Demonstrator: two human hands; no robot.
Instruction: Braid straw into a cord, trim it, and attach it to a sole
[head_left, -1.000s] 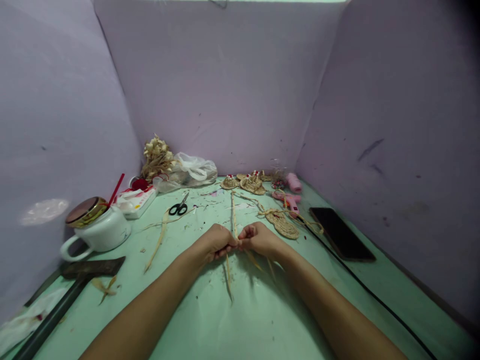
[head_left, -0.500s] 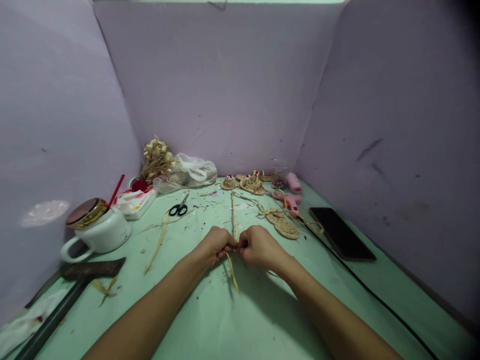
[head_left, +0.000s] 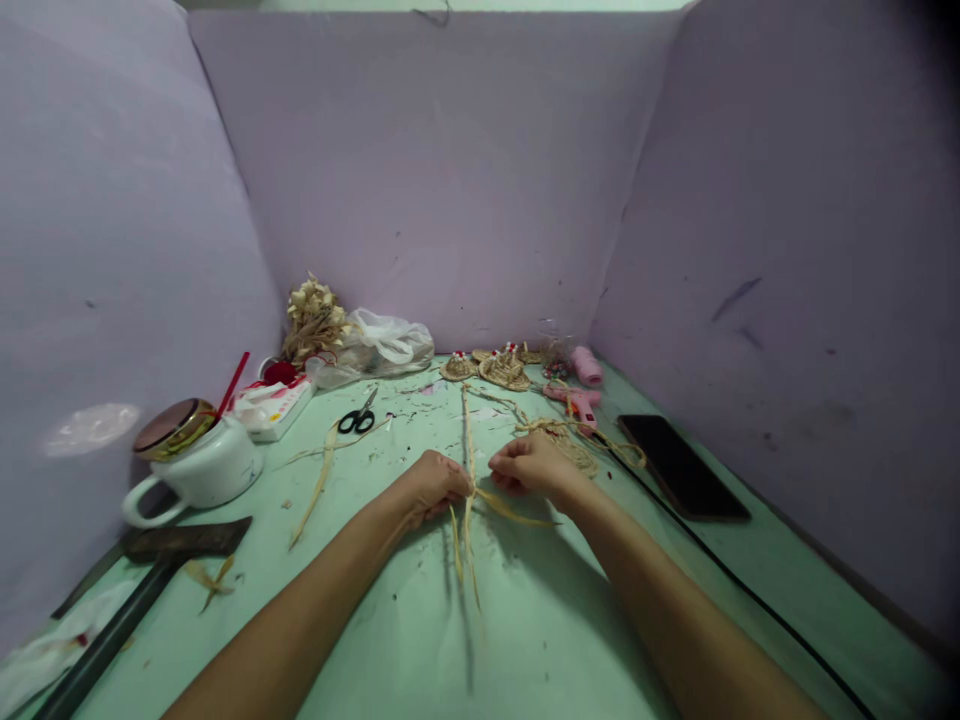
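Observation:
My left hand (head_left: 429,484) is pinched shut on a thin braid of straw strands (head_left: 468,440) that runs away from me along the green table (head_left: 420,640). Loose strand ends (head_left: 466,545) hang toward me below the pinch. My right hand (head_left: 534,465) is closed, a little to the right of the braid, with one flat strand (head_left: 514,508) trailing from the pinch point under it; whether its fingers hold that strand is hidden. A woven straw piece (head_left: 566,445) lies just behind my right hand.
Black scissors (head_left: 358,417), a white lidded mug (head_left: 196,460), a hammer (head_left: 161,555) and a white box (head_left: 271,402) lie at the left. Small woven straw pieces (head_left: 504,368), a pink glue gun (head_left: 576,400), a phone (head_left: 681,465) and a black cable (head_left: 739,585) are at the right. Purple walls enclose the table.
My right hand has moved away from the left, to the right and slightly back. The loose strands below the pinch have fanned out, one now pointing right.

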